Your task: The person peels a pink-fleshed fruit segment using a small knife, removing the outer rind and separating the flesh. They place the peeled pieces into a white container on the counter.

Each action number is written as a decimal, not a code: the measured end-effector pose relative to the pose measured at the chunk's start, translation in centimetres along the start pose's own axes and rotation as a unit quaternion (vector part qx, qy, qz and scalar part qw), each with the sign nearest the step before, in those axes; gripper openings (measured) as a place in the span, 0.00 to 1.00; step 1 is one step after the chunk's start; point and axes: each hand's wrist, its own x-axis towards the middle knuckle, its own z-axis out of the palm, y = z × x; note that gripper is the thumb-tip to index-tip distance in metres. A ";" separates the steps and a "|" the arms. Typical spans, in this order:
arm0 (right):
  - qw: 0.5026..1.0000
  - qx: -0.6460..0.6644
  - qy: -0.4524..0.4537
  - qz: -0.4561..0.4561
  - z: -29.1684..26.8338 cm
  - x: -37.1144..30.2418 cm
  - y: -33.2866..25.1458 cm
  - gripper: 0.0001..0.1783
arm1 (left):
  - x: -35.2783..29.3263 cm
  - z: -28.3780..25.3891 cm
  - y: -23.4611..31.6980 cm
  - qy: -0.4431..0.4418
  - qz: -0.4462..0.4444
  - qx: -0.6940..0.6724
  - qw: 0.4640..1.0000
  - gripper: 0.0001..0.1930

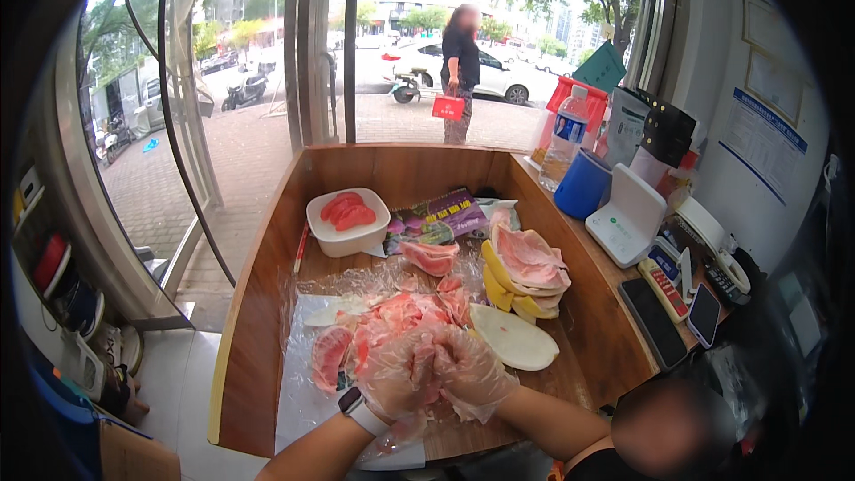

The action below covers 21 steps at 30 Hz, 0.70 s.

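Gloved hands: left hand point(401, 376) and right hand point(468, 372) meet, fingers curled inward, tips tucked away; can't tell what they grip!
Fruit pile point(392, 313): pink scraps, right up against the hands, 11 o'clock.
White bowl point(349, 246): further out at 11, near the far-left wooden walls point(254, 330), red flesh point(347, 212) inside.
Rind stack point(528, 263): 1 o'clock, close to the right wall.
Elbow room: bare worktop point(554, 381) at 3 o'clock, below the pale rind slab point(518, 340).
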 end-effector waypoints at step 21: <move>0.993 0.076 0.044 0.076 0.3 -0.4 -1.0 0.04 | -1.6 0.7 0.3 0.100 0.028 0.011 0.995 0.18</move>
